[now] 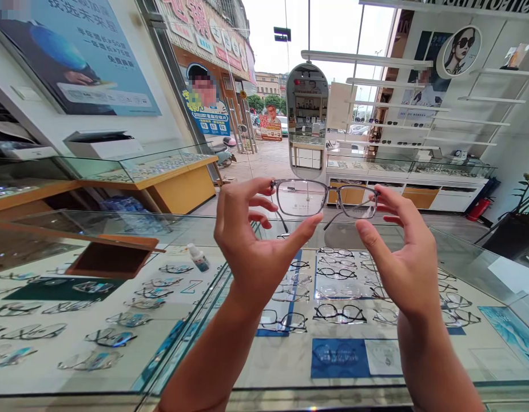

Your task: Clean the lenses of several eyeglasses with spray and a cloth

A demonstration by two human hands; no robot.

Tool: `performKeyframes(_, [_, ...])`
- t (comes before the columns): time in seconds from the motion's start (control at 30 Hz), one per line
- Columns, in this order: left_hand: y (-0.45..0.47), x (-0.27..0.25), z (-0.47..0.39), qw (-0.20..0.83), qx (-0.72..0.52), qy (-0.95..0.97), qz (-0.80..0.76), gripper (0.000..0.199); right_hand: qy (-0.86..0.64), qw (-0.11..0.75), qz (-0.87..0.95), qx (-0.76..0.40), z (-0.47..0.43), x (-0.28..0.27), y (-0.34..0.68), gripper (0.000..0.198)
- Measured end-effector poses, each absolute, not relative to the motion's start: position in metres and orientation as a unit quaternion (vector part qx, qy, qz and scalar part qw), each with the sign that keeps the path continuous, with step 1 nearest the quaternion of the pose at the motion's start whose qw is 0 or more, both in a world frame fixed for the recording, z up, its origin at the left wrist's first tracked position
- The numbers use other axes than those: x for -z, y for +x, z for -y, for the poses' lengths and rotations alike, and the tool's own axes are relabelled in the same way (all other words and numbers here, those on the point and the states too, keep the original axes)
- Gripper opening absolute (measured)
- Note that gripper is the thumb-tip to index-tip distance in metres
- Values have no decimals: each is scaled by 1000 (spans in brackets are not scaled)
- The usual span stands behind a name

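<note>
A pair of eyeglasses (328,187) with a thin dark frame and clear lenses is held up above the glass counter, its lenses facing me. My left hand (259,234) is closed on its left end, thumb below the lens and fingers at the hinge. On the other end, my right hand (401,240) grips the corner of the frame, thumb beneath the right lens. The dark temples hang down behind the lenses. Under my hands, rows of eyeglasses (339,313) lie inside the display case.
The glass display case (281,375) spans the foreground. A brown tray (114,256) and a small white spray bottle (198,257) are at the left. Farther off stand an oval mirror (307,120), shelves with sunglasses, a fire extinguisher (479,209) and a potted plant (515,229).
</note>
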State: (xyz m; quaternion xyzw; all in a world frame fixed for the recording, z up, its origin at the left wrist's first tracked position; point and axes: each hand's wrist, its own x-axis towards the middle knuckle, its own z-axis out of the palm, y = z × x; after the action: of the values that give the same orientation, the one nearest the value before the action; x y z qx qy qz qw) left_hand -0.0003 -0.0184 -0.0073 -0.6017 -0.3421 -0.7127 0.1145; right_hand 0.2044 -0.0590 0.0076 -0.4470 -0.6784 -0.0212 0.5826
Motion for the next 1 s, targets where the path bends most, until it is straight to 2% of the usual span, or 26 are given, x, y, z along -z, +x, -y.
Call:
performKeyframes(0.23, [-2,7,18,142,712,-603,330,67,-448,583,678,24,58,-7,204,49])
performKeyframes(0.6, [-1,6,18,138,709,-602,341,64,-438,596,672,29,58,-9,205,46])
performKeyframes(1.0, [-3,1,14,-18,706,-606,366,61,-406,620,663,112,61,-10,202,43])
